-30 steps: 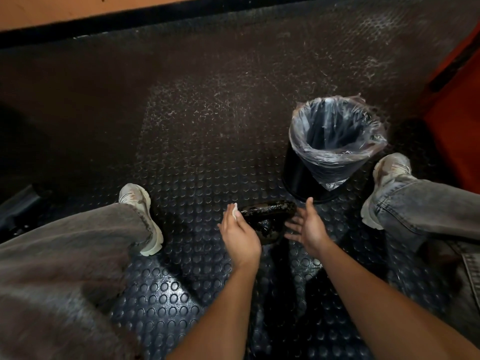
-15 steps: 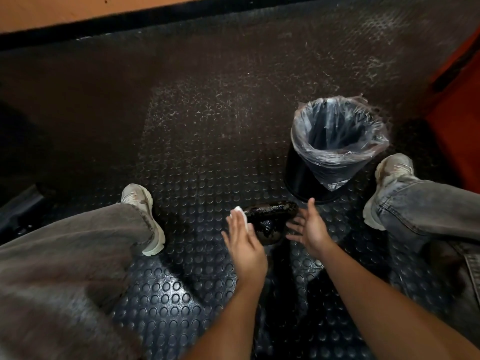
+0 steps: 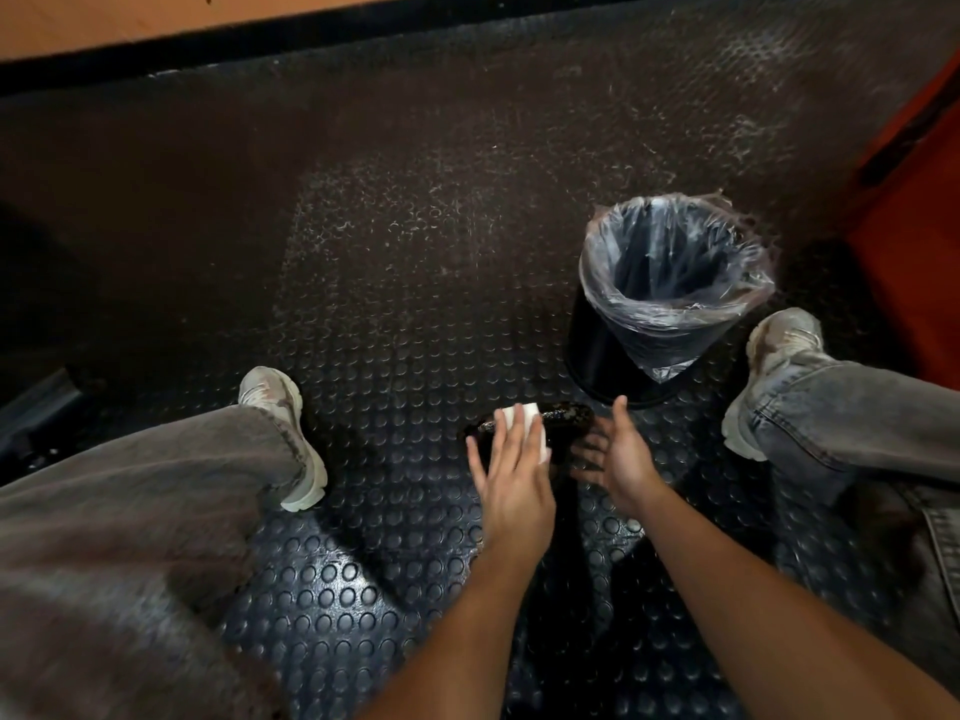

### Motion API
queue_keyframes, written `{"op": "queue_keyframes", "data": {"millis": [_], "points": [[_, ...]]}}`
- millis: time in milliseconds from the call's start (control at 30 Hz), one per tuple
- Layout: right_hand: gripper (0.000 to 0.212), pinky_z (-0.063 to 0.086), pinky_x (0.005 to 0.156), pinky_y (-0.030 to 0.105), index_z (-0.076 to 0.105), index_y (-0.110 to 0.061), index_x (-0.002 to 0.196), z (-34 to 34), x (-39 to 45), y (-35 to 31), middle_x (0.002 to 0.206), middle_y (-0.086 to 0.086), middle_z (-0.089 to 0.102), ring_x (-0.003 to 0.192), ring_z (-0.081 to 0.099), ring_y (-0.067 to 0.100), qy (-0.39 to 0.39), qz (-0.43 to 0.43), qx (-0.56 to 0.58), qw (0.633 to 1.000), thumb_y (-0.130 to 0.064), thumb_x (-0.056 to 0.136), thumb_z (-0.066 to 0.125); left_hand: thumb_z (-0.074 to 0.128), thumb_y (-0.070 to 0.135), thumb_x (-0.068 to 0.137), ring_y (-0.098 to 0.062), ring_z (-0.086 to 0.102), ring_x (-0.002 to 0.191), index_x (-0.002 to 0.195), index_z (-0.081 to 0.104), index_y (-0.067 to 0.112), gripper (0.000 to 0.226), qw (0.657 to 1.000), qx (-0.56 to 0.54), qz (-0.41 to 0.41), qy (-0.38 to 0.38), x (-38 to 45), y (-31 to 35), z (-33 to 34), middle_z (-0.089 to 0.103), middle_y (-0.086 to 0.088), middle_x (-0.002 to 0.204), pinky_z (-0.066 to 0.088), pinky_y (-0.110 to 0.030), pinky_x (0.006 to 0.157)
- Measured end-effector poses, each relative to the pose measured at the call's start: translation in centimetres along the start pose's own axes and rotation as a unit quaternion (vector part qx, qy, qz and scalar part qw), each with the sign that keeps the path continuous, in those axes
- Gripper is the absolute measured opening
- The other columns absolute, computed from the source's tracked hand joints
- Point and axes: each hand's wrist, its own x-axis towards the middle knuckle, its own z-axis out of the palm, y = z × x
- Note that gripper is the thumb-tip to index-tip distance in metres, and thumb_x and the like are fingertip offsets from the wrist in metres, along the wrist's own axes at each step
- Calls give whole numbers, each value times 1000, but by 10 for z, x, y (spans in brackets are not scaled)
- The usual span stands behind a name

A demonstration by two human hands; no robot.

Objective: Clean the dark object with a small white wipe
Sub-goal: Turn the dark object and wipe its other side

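Dark object (image 3: 563,414) cleaning goes best, we judge, with firm, even strokes along its whole length while the other hand braces it so it cannot slide on the floor; the grimy, glossy surface looks likely to load the wipe fast, so folding to a fresh face should help.

Our left fingers (image 3: 511,444) lie straight and close together, pressing the small white wipe (image 3: 530,426) flat onto the near left part of the object; the left hand (image 3: 511,478) covers most of the wipe. Our right fingers (image 3: 602,452) are spread and relaxed, holding nothing, at the object's right end; whether they touch it we cannot tell, as that area is blurred. The right hand (image 3: 623,457) sits just beside it.

The object rests on the studded rubber floor (image 3: 363,314) between our feet, near a lined bin (image 3: 670,283) beyond it.
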Motion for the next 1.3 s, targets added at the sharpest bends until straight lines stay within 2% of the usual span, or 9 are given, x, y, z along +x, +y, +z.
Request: {"op": "queue_keyframes", "data": {"millis": [133, 267, 433, 567, 733, 900, 1033, 1167, 1300], "points": [[81, 46, 104, 59, 42, -16, 151, 1, 2, 1, 150, 17, 46, 125, 55, 32, -1, 0, -1, 1000, -73, 97, 21, 35, 31, 109, 1, 5, 152, 156, 29, 31, 48, 971, -123, -186, 85, -11, -6, -2, 22, 14, 164, -3, -40, 126], [83, 45, 105, 59, 40, -16, 152, -2, 4, 2, 151, 17, 45, 126, 55, 33, -7, -1, -2, 1000, -75, 96, 21, 29, 33, 110, -16, 31, 149, 146, 52, 21, 44, 920, -202, -307, 139, 20, 1, -17, 47, 3, 154, 12, -44, 126], [76, 48, 100, 54, 52, -21, 140, -1, 5, 2, 146, 14, 52, 118, 58, 28, -7, -1, 0, 1000, -74, 96, 20, 30, 30, 110, -7, 26, 150, 142, 56, 21, 42, 994, -25, -107, -5, 41, 15, -18, 50, 7, 151, -4, -42, 126], [68, 49, 99, 53, 58, -26, 128, -1, 2, 1, 146, 14, 51, 121, 57, 29, -4, -2, -6, 1000, -74, 97, 21, 30, 33, 107, 1, 12, 152, 147, 50, 22, 46, 999, -26, 8, -29, 14, 14, -8, 39, 13, 157, -6, -43, 126], [81, 45, 105, 59, 43, -16, 150, 0, 3, 0, 152, 17, 45, 129, 53, 34, -1, 5, -2, 1000, -73, 97, 20, 35, 35, 107, 3, 15, 151, 153, 37, 27, 47, 978, -109, -154, 87, -13, -10, -4, 32, 15, 159, 1, -38, 126], [82, 45, 105, 58, 38, -15, 153, -2, 3, 1, 154, 18, 42, 130, 52, 34, -4, 3, -2, 1000, -73, 97, 20, 30, 38, 108, -14, 38, 145, 145, 52, 24, 45, 923, -203, -299, 136, 17, -11, -12, 50, 3, 152, 29, -46, 121], [81, 48, 102, 55, 41, -16, 151, -1, 4, 1, 150, 16, 46, 126, 55, 32, -2, 4, -3, 1000, -73, 97, 21, 35, 33, 108, -14, 27, 150, 145, 53, 19, 43, 967, -105, -217, 80, 32, -2, -11, 46, 4, 154, 15, -45, 126], [72, 53, 92, 50, 60, -25, 129, 0, 3, 2, 139, 10, 57, 118, 59, 28, 0, 1, -6, 1000, -76, 95, 23, 32, 30, 107, -6, 13, 153, 149, 46, 24, 45, 999, 19, -11, -35, 29, 12, -4, 39, 10, 158, -3, -48, 124], [75, 52, 96, 52, 62, -23, 131, 0, 1, 2, 136, 9, 61, 120, 60, 29, -2, 1, -9, 1000, -77, 94, 24, 33, 31, 103, -5, 10, 154, 150, 45, 26, 49, 999, 19, 49, -13, 5, 5, 6, 31, 11, 162, -1, -49, 123]]}}
